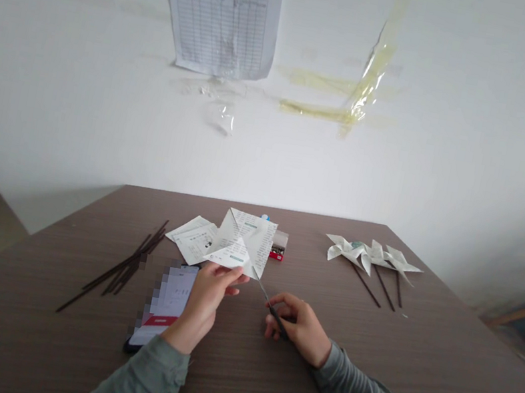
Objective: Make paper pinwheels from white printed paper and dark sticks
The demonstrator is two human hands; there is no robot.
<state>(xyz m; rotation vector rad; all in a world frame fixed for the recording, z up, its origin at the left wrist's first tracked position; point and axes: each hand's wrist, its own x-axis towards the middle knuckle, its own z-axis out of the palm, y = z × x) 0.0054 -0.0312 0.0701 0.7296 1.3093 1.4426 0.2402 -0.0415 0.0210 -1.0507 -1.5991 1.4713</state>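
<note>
My left hand (210,299) pinches the lower edge of a square sheet of printed paper (249,238), which is raised off the table and creased along its diagonals. A pair of scissors (276,315) is in my right hand (298,325), fingers wrapped round the dark handles. The blades point up and left and meet the sheet's lower right corner. Whether they have cut into it there, I cannot tell. Behind the raised sheet lie more printed paper pieces (194,242), partly covered by it.
Several dark thin sticks (128,264) lie at left, beside a phone (167,305) under my left wrist. Paper pinwheels (374,255) on dark sticks rest at right. A small red box (279,245) sits behind the sheet. The white wall (298,169) borders the table's back edge.
</note>
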